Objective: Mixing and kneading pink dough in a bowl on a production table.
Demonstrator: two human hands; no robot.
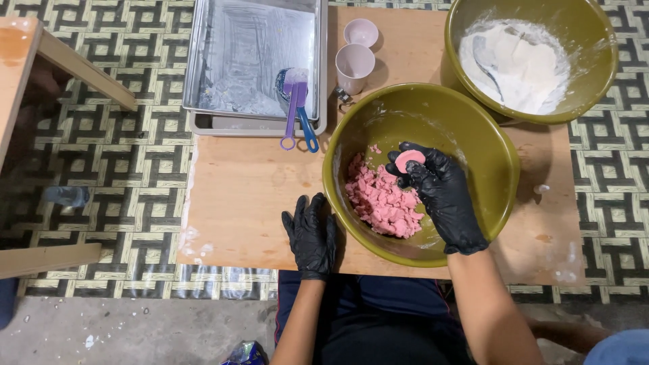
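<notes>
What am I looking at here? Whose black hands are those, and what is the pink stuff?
This is one picture from a camera worn on a person's head, looking down, so you see what they see. The hands are the person's own, in black gloves. The right hand is inside a green bowl and holds a small round pink piece in its fingers. Under it lies a heap of crumbly pink dough. The left hand rests flat on the wooden board beside the bowl and holds nothing. Farther away are a second green bowl with white flour, a metal tray, two spatulas, one purple and one blue, and two small pale cups.
</notes>
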